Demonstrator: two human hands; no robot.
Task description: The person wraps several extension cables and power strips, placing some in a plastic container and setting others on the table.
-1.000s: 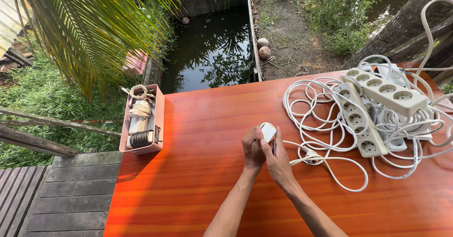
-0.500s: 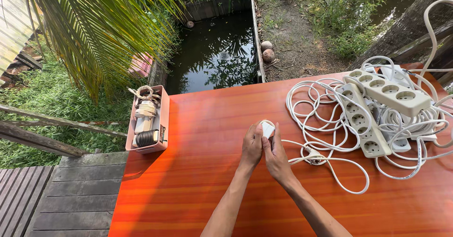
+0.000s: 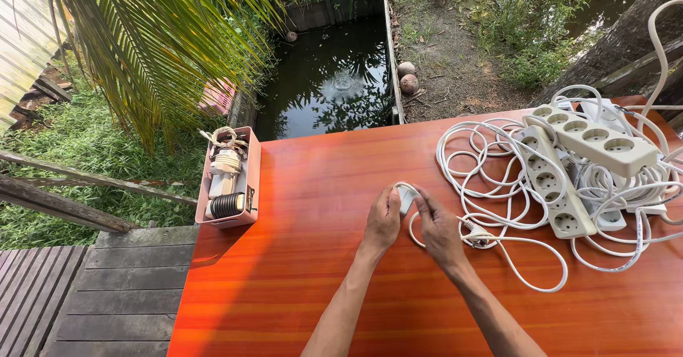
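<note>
Head view, looking down: a small white plug (image 3: 405, 197) sits between the two hands near the middle of the orange-red table (image 3: 299, 286). The left hand (image 3: 384, 220) pinches it from its left side, thumb and fingers closed on the plug's body. The right hand (image 3: 440, 230) comes in from the other side with its fingers (image 3: 425, 204) curled and resting against the plug's right edge — whether they grip it fully or only touch it cannot be told. Both forearms run down to the bottom edge of the frame.

From the plug a thin white cable (image 3: 498, 240) leaves under the right hand's fingers, loops over the table to their right, and passes a small knot or tie just beside the right wrist. Farther right of the fingers the cable widens into a loose tangle of white coils (image 3: 484, 165), well apart from the hands. On and among those coils lie several white power strips: a long one (image 3: 551, 179) lying lengthwise toward the person, and another (image 3: 594, 140) stacked across it at an angle, its round sockets facing up.

Well to the left of the fingers, at the table's left edge, stands a pink open box (image 3: 249, 186) — it holds bundled cords and a dark ribbed coil.

Beyond the table, past the fingers, are a dark pond (image 3: 334, 80), palm fronds (image 3: 156, 37) and bare ground with two coconuts (image 3: 407, 77); grey wooden decking (image 3: 99, 286) lies at lower left.
</note>
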